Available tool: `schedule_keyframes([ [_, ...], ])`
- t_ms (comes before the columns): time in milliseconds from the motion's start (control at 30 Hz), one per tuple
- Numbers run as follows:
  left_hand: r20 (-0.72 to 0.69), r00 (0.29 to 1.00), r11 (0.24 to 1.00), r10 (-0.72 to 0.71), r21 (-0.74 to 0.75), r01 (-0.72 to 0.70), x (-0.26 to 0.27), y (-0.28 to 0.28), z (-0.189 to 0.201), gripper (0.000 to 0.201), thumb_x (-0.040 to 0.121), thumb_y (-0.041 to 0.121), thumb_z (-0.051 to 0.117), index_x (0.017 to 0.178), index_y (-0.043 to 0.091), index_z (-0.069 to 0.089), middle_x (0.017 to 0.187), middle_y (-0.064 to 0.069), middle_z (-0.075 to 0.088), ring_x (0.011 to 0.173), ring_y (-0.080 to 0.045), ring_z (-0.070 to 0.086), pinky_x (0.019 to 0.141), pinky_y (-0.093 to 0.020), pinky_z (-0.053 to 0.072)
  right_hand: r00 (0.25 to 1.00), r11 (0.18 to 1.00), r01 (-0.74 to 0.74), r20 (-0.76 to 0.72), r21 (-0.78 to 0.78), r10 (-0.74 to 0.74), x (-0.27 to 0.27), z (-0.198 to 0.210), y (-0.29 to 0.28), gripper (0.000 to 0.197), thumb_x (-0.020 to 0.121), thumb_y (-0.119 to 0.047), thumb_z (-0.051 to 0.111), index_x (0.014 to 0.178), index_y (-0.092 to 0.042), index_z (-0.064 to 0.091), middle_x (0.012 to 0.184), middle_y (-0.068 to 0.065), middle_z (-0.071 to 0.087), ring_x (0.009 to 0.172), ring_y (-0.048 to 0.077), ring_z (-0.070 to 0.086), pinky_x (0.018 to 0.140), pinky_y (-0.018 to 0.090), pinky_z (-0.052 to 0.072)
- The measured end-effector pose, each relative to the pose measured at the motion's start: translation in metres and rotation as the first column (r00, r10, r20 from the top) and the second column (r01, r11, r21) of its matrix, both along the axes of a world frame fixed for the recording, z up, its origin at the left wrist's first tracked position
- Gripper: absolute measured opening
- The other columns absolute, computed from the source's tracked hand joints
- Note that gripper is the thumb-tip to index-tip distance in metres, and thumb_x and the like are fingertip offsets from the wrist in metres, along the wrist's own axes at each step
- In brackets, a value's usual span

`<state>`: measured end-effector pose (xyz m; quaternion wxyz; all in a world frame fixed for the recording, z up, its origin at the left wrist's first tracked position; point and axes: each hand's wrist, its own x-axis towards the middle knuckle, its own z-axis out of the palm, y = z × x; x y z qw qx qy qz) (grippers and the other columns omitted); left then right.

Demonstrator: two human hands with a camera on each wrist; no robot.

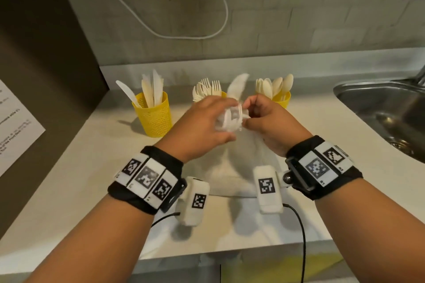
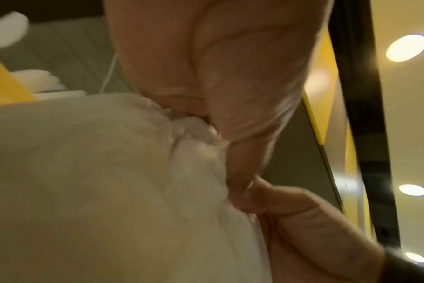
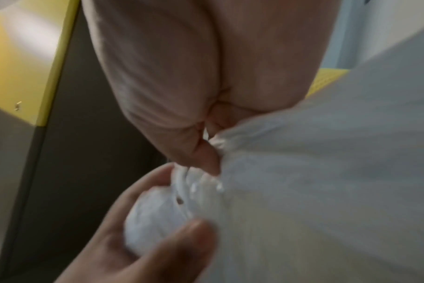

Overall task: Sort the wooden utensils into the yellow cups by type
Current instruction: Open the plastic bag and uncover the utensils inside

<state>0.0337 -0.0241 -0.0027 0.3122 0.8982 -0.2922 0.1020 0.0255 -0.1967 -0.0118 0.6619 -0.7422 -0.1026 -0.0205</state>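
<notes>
Three yellow mesh cups stand in a row at the back of the counter: the left cup (image 1: 154,115) holds knives (image 1: 149,89), the middle cup (image 1: 223,94) holds forks (image 1: 208,89), and the right cup (image 1: 281,99) holds spoons (image 1: 273,86). In front of them a white plastic bag (image 1: 239,161) stands on the counter. My left hand (image 1: 226,122) and right hand (image 1: 247,115) both pinch its bunched top. The wrist views show the bag (image 2: 109,191) (image 3: 327,172) gathered between curled fingers (image 2: 242,153) (image 3: 201,153). What the bag contains is hidden.
A steel sink (image 1: 386,108) is set into the counter at the right. A printed sheet (image 1: 13,133) hangs on the dark panel at the left. A white cable (image 1: 220,18) loops on the tiled wall. The counter's front edge (image 1: 230,253) runs below my wrists.
</notes>
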Motion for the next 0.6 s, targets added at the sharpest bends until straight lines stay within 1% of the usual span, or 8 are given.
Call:
schedule_keyframes([
  [100, -0.061, 0.998, 0.998, -0.023, -0.052, 0.020, 0.004, 0.000, 0.010, 0.037, 0.074, 0.015, 0.074, 0.106, 0.029, 0.062, 0.102, 0.004, 0.065, 0.089, -0.012, 0.059, 0.070, -0.012, 0.040, 0.999, 0.972, 0.035, 0.042, -0.233, -0.026, 0.000, 0.005, -0.001, 0.035, 0.078, 0.010, 0.050, 0.091, -0.022, 0.054, 0.080, 0.005, 0.053, 0.073, 0.017, 0.049, 0.066, 0.024, 0.043],
  [167, -0.100, 0.995, 0.994, -0.024, -0.108, 0.014, 0.005, 0.010, 0.019, 0.024, 0.074, 0.010, 0.075, 0.085, 0.027, 0.062, 0.088, 0.009, 0.065, 0.079, -0.002, 0.059, 0.065, -0.009, 0.040, 0.990, 0.943, 0.139, 0.050, -0.302, -0.130, 0.000, 0.007, -0.009, 0.033, 0.081, 0.008, 0.047, 0.091, -0.021, 0.057, 0.077, -0.001, 0.054, 0.067, 0.011, 0.049, 0.055, 0.013, 0.043],
  [233, -0.184, 0.981, 0.979, -0.056, -0.203, 0.018, 0.005, 0.023, 0.027, 0.025, 0.071, 0.009, 0.077, 0.075, 0.029, 0.062, 0.079, 0.014, 0.064, 0.068, 0.006, 0.055, 0.062, -0.008, 0.043, 0.977, 0.929, 0.209, 0.027, -0.304, -0.211, -0.001, 0.009, -0.017, 0.033, 0.083, 0.008, 0.043, 0.082, -0.021, 0.059, 0.076, -0.007, 0.057, 0.068, 0.006, 0.052, 0.055, 0.008, 0.044],
  [300, -0.280, 0.954, 0.942, -0.107, -0.336, 0.008, 0.004, 0.033, 0.033, 0.025, 0.063, 0.016, 0.081, 0.074, 0.031, 0.066, 0.076, 0.015, 0.065, 0.070, 0.002, 0.058, 0.069, -0.018, 0.050, 0.977, 0.947, 0.206, 0.005, -0.248, -0.212, 0.000, 0.008, -0.023, 0.036, 0.083, 0.008, 0.044, 0.078, -0.024, 0.059, 0.079, -0.007, 0.058, 0.077, 0.011, 0.054, 0.071, 0.017, 0.047],
  [400, -0.330, 0.912, 0.884, -0.243, -0.462, 0.068, 0.001, 0.029, 0.040, 0.029, 0.059, 0.022, 0.080, 0.082, 0.033, 0.067, 0.081, 0.015, 0.067, 0.078, -0.005, 0.061, 0.078, -0.026, 0.052, 0.999, 0.996, -0.027, 0.026, -0.084, 0.029, -0.001, 0.016, -0.011, 0.031, 0.082, -0.006, 0.061, 0.099, -0.032, 0.057, 0.106, -0.009, 0.059, 0.106, 0.011, 0.056, 0.095, 0.028, 0.046],
  [467, -0.291, 0.897, 0.814, -0.333, -0.568, 0.118, 0.000, 0.019, 0.044, 0.033, 0.060, 0.020, 0.077, 0.088, 0.028, 0.063, 0.080, 0.012, 0.067, 0.077, -0.005, 0.062, 0.074, -0.021, 0.052, 0.985, 0.968, -0.111, 0.103, -0.225, 0.137, 0.000, 0.026, 0.001, 0.028, 0.078, -0.024, 0.068, 0.101, -0.038, 0.060, 0.108, -0.010, 0.064, 0.103, 0.007, 0.060, 0.091, 0.027, 0.048],
  [500, -0.280, 0.886, 0.757, -0.369, -0.643, 0.112, 0.000, 0.016, 0.047, 0.035, 0.062, 0.013, 0.075, 0.091, 0.025, 0.060, 0.077, 0.010, 0.068, 0.073, -0.005, 0.063, 0.070, -0.019, 0.053, 0.984, 0.959, -0.063, 0.144, -0.277, 0.107, 0.001, 0.031, 0.006, 0.020, 0.078, -0.028, 0.068, 0.094, -0.039, 0.064, 0.099, -0.008, 0.068, 0.093, 0.008, 0.062, 0.085, 0.030, 0.050],
  [600, -0.254, 0.854, 0.535, -0.455, -0.844, 0.034, -0.001, 0.025, 0.057, 0.035, 0.067, 0.000, 0.067, 0.094, 0.017, 0.054, 0.068, 0.005, 0.066, 0.060, -0.008, 0.062, 0.059, -0.021, 0.053, 0.976, 0.985, 0.161, 0.155, -0.057, -0.151, 0.006, 0.043, -0.003, 0.011, 0.075, -0.023, 0.067, 0.067, -0.030, 0.070, 0.068, -0.003, 0.063, 0.068, 0.019, 0.055, 0.067, 0.036, 0.044],
])
